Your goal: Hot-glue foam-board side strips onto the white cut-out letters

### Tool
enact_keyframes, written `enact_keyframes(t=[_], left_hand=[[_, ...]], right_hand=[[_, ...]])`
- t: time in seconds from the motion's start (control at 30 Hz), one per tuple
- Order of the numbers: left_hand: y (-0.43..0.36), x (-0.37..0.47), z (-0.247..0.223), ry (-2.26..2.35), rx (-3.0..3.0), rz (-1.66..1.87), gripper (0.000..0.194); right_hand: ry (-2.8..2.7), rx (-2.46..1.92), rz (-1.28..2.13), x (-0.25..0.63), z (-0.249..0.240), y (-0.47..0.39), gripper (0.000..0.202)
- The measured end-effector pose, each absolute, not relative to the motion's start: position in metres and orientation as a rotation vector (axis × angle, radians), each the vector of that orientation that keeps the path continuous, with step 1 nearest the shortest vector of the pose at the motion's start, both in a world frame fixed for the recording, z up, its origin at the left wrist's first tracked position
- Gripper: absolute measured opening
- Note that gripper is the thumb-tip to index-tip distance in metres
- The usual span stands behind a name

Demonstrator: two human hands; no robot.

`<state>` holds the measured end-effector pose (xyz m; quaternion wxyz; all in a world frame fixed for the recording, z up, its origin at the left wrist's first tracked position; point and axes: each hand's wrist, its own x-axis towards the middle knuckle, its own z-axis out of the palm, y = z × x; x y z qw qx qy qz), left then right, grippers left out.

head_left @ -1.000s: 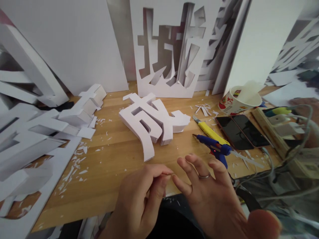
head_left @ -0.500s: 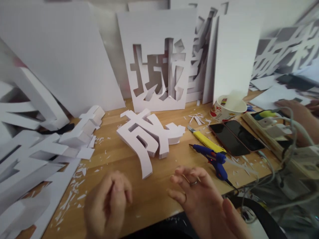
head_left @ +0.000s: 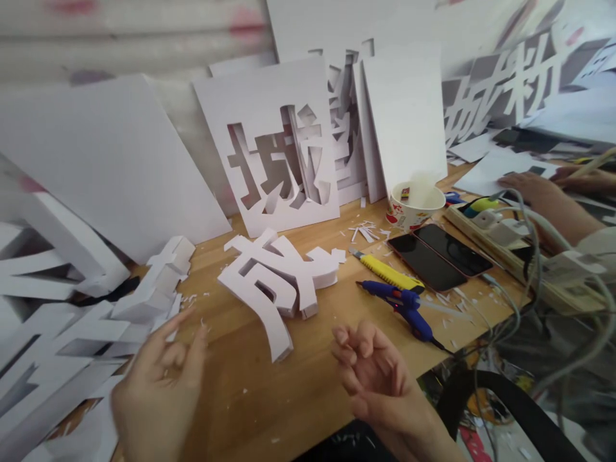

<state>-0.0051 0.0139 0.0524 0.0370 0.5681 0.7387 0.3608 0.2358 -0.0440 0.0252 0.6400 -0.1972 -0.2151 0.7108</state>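
The white 成-shaped piece (head_left: 302, 273) is lying on the wooden table (head_left: 231, 398) near its middle; directions are counting from it. At 8 o'clock, the left hand (head_left: 161, 378) is hovering with thumb and forefinger parted, a thin white wisp showing at the thumb tip. At 5 o'clock, the right hand (head_left: 375, 378) is curling loosely, palm turned up, gripping nothing visible. Neither hand is touching the piece.

At 12 o'clock, a white board (head_left: 308, 83) is leaning upright, its cut-out reading 城. Toward 3 o'clock, a blue glue gun (head_left: 397, 301) is lying just beside a yellow utility knife (head_left: 387, 271), a small red light glowing on its body; two dark-screened phones (head_left: 440, 256) are resting beyond. At 2 o'clock, a paper cup (head_left: 414, 208) is standing, bearing red print too small to read. Farther that way, another person's hand (head_left: 529, 189) is resting on white sheets (head_left: 495, 168).
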Motion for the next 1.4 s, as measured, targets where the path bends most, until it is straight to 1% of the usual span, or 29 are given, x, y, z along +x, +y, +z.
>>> enact_keyframes(t=[0.07, 0.1, 0.13, 0.23, 0.33, 0.37, 0.5, 0.57, 0.63, 0.67, 0.73, 0.8, 0.87, 0.93, 1.03, 1.2, 1.4], left_hand=[[0.014, 0.019, 0.042, 2.024, 1.957, 1.099, 0.051], [0.015, 0.030, 0.033, 1.921, 2.030, 1.039, 0.052], [0.016, 0.041, 0.023, 1.874, 2.106, 1.044, 0.052], [0.016, 0.065, -0.012, 1.807, 2.409, 0.855, 0.062], [0.014, 0.071, -0.033, 1.766, 2.487, 0.796, 0.050], [0.014, 0.068, -0.034, 1.743, 2.477, 0.794, 0.050], [0.019, 0.023, -0.022, 1.632, 2.432, 0.743, 0.058], [0.024, -0.012, -0.013, 1.523, 2.489, 0.650, 0.061], [0.026, -0.043, -0.004, 1.538, 2.550, 0.571, 0.064], [0.025, -0.054, 0.001, 1.611, 2.570, 0.553, 0.060], [0.021, -0.061, 0.012, 1.697, 2.591, 0.597, 0.044], [0.015, -0.049, 0.021, 1.682, 2.593, 0.701, 0.030], [0.012, -0.026, 0.026, 1.603, 2.568, 0.730, 0.026], [0.015, -0.002, 0.026, 1.502, 2.611, 0.719, 0.028], [0.032, 0.023, 0.020, 1.476, 2.675, 0.631, 0.034], [0.056, 0.035, 0.018, 1.633, 2.740, 0.283, 0.025], [0.063, 0.036, 0.024, 1.637, 2.589, 0.339, 0.024]], right_hand=[[-0.521, -0.422, 1.615, 0.237, 0.024, -0.045, 0.039], [-0.526, -0.412, 1.607, 0.238, 0.024, -0.045, 0.037], [-0.521, -0.410, 1.601, 0.239, 0.024, -0.046, 0.035], [-0.482, -0.429, 1.595, 0.244, 0.025, -0.049, 0.029], [-0.461, -0.442, 1.614, 0.251, 0.024, -0.053, 0.030], [-0.458, -0.435, 1.617, 0.252, 0.023, -0.053, 0.030], [-0.479, -0.371, 1.621, 0.254, 0.022, -0.053, 0.029], [-0.499, -0.344, 1.635, 0.253, 0.021, -0.051, 0.029], [-0.508, -0.328, 1.664, 0.251, 0.021, -0.050, 0.030], [-0.511, -0.322, 1.683, 0.250, 0.020, -0.050, 0.031], [-0.527, -0.306, 1.713, 0.249, 0.018, -0.050, 0.032], [-0.540, -0.309, 1.735, 0.248, 0.016, -0.051, 0.032], [-0.543, -0.325, 1.737, 0.247, 0.014, -0.051, 0.032], [-0.554, -0.348, 1.733, 0.247, 0.012, -0.050, 0.034], [-0.580, -0.372, 1.721, 0.247, 0.011, -0.047, 0.034], [-0.585, -0.395, 1.711, 0.249, 0.009, -0.046, 0.030], [-0.565, -0.438, 1.682, 0.252, 0.002, -0.049, 0.024]])
